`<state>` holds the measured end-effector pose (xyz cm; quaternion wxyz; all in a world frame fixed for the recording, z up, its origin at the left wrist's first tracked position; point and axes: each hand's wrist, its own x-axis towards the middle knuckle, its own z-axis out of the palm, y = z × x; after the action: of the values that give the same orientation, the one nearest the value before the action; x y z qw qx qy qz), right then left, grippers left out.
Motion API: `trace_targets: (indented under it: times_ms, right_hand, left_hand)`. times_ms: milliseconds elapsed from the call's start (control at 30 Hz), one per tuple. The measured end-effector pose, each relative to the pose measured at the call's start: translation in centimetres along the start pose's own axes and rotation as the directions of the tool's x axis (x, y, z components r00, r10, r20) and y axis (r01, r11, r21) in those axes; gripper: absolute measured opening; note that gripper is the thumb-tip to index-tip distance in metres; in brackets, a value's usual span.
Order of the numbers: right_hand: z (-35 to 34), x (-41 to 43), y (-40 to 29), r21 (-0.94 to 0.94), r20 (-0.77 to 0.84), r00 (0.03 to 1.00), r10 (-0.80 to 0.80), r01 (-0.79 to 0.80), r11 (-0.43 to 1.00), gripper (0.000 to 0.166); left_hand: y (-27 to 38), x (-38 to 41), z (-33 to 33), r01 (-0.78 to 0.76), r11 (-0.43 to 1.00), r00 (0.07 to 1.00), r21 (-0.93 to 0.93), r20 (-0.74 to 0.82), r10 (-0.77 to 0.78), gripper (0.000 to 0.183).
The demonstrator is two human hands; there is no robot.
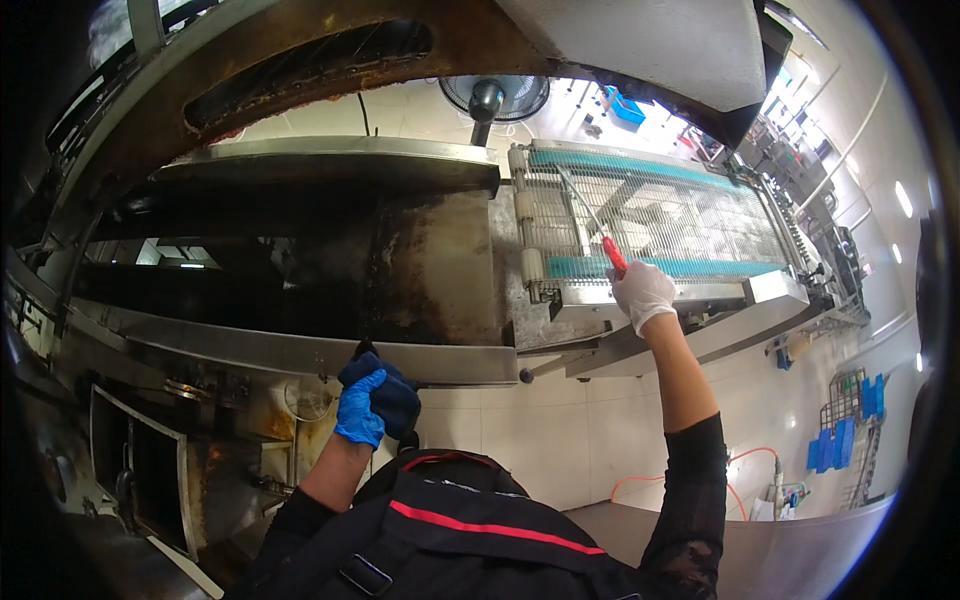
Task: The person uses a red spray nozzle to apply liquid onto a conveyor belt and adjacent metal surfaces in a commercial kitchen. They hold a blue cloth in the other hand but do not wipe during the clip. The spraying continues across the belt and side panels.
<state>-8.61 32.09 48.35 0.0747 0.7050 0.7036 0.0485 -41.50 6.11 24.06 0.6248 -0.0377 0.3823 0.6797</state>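
Note:
My right hand [643,294], in a white glove, grips the red handle [614,255] of a long tool. Its thin metal shaft [581,196] points up and left over the wire-mesh conveyor [675,214]; whether it touches the mesh I cannot tell. A blue glove covers my left hand [363,409], which is closed around a bunched dark navy cloth [390,401]. That cloth is at the steel front rail [457,365] of a dark trough-like machine bed [315,262]. Brown and black residue coats the bed's metal plate [442,270].
A stained metal hood [480,37] overhangs the bed. Behind the machine stands a black fan [487,101]. A steel box with an open door [142,465] is low on the left. An orange hose [739,491] and a wire rack with blue pieces [844,435] are at right.

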Motion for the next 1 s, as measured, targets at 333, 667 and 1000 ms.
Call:
trace_targets:
  times_ms: [333, 667, 1000]
  right_hand:
    - [-0.2, 5.2, -2.7, 0.097, 0.031, 1.0, -0.008, 0.005, 0.995, 0.053]
    - [-0.1, 7.6, 1.9, 0.102, -0.013, 0.992, 0.128, -0.126, 0.987, 0.05]
    - [0.1, 7.9, 1.4, 0.12, -0.007, 0.993, 0.116, -0.114, 0.986, 0.052]
  left_hand:
    - [-0.2, 1.3, -4.3, -0.023, 1.0, 0.998, -0.014, -0.051, 0.022, 0.027]
    - [1.5, -1.3, -1.9, -0.113, 0.994, 0.982, -0.004, -0.151, 0.111, 0.018]
    - [0.3, 0.2, -0.9, -0.056, 0.998, 0.982, -0.017, -0.181, 0.052, 0.018]
